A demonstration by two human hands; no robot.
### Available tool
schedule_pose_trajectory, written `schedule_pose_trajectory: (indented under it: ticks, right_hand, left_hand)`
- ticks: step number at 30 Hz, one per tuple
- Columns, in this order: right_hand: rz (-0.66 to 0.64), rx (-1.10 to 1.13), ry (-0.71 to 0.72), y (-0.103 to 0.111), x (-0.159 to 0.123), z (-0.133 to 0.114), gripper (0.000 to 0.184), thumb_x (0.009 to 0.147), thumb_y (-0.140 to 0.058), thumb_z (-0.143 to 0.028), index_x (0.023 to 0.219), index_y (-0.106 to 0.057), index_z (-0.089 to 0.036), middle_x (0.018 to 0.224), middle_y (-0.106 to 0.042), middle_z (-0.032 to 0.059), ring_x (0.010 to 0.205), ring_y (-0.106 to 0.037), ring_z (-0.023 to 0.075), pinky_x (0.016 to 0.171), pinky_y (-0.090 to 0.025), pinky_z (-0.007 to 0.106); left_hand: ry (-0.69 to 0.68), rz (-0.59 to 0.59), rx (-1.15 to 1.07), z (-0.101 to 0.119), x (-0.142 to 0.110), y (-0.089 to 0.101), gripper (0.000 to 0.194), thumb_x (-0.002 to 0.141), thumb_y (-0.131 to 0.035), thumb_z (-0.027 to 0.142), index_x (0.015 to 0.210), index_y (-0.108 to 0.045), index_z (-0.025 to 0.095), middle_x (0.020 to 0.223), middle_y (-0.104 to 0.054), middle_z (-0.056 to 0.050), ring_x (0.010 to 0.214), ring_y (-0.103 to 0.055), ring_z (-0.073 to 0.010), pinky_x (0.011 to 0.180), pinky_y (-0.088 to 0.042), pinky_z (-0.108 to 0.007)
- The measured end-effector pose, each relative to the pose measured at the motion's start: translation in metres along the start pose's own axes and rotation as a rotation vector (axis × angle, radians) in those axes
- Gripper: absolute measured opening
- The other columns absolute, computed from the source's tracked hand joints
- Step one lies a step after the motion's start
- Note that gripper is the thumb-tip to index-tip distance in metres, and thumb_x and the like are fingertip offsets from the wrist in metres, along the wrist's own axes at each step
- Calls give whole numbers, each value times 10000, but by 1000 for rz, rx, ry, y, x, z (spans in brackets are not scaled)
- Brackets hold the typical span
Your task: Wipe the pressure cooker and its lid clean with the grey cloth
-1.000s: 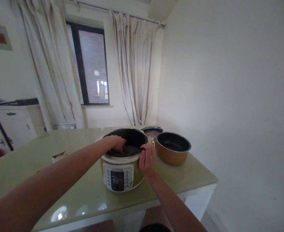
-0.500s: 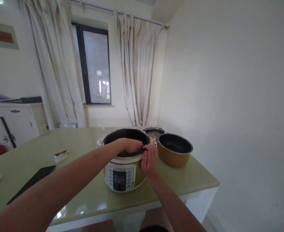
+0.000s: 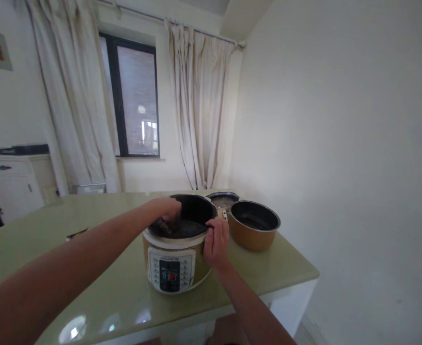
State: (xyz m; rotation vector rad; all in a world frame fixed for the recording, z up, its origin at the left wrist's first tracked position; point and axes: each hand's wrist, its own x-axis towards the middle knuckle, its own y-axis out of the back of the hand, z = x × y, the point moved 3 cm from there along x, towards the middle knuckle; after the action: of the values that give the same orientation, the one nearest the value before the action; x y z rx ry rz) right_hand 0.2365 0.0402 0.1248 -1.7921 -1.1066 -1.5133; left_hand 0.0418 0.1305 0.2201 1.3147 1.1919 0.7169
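An electric pressure cooker (image 3: 173, 270) stands without its lid near the table's front edge, its control panel facing me. My left hand (image 3: 166, 209) reaches over its left rim into the dark inside, fingers closed on a dark, crumpled thing that looks like a cloth (image 3: 166, 225); blur hides its detail. With fingers over the right rim and thumb outside, my right hand (image 3: 217, 242) grips the cooker. Close by on the right sits a golden-brown inner pot (image 3: 256, 237) with a black inside. Behind the cooker lies a round lid (image 3: 223, 199), partly hidden.
The pale green glossy table (image 3: 290, 268) ends at a rounded right corner. A small packet (image 3: 77, 233) lies on the left, partly behind my left arm. Beyond are a white cabinet (image 3: 13, 184), curtains (image 3: 204, 110) and a window (image 3: 138, 100).
My left hand has moved from the cooker's right inner wall to its left side, with the dark cloth-like thing. My right hand stays at the right rim. The view has shifted slightly right.
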Motion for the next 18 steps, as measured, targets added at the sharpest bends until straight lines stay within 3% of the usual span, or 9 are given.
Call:
schedule_pose_trajectory:
  ticks: [2, 5, 9, 12, 15, 18]
  right_hand:
    - [7, -4, 0, -1, 0, 0, 182, 1023, -397, -153, 1063, -564, -213, 976, -582, 68, 957, -551, 231, 849, -465, 399]
    - [10, -10, 5, -2, 0, 0, 188, 1019, -393, -148, 1062, -564, -212, 969, -584, 69, 938, -552, 235, 838, -471, 413]
    - [26, -3, 15, -3, -1, 1, 197, 1020, -387, -139, 1085, -560, -208, 991, -591, 80, 968, -554, 244, 871, -478, 436]
    - [27, -9, 22, -2, -1, 1, 193, 1022, -390, -146, 1086, -558, -214, 999, -594, 73, 976, -554, 238, 882, -476, 426]
    - [16, -18, 14, -2, -1, 2, 195, 1021, -387, -141, 1084, -557, -214, 1003, -588, 71, 978, -554, 233, 881, -476, 417]
    - [7, -12, 12, -1, -1, 2, 198, 1021, -386, -137, 1093, -555, -213, 1008, -590, 74, 982, -555, 234, 878, -477, 416]
  left_hand:
    - [-58, -191, -63, 3, -10, -5, 414, 583, -887, 232, 993, -830, 242, 1040, -827, -109, 930, -768, -338, 806, -611, -412]
    - [-206, -253, -117, 27, -21, -2, 425, 676, -770, 176, 1091, -820, 251, 1013, -831, -59, 862, -760, -273, 749, -603, -347]
    - [-360, -124, -93, 69, -19, 4, 398, 809, -604, 122, 1148, -797, 204, 1076, -826, -84, 917, -757, -253, 797, -590, -328]
    - [-311, 24, -72, 88, -8, 5, 343, 925, -526, 198, 1140, -792, 174, 1170, -801, -147, 1008, -759, -290, 872, -589, -381]
    - [-230, 77, -70, 91, 5, 4, 360, 948, -523, 264, 1195, -773, 184, 1259, -765, -185, 1099, -745, -345, 897, -592, -440]
    - [-142, 105, -59, 77, 11, 2, 437, 872, -670, 336, 1284, -736, 208, 1323, -733, -204, 1160, -724, -384, 922, -597, -468]
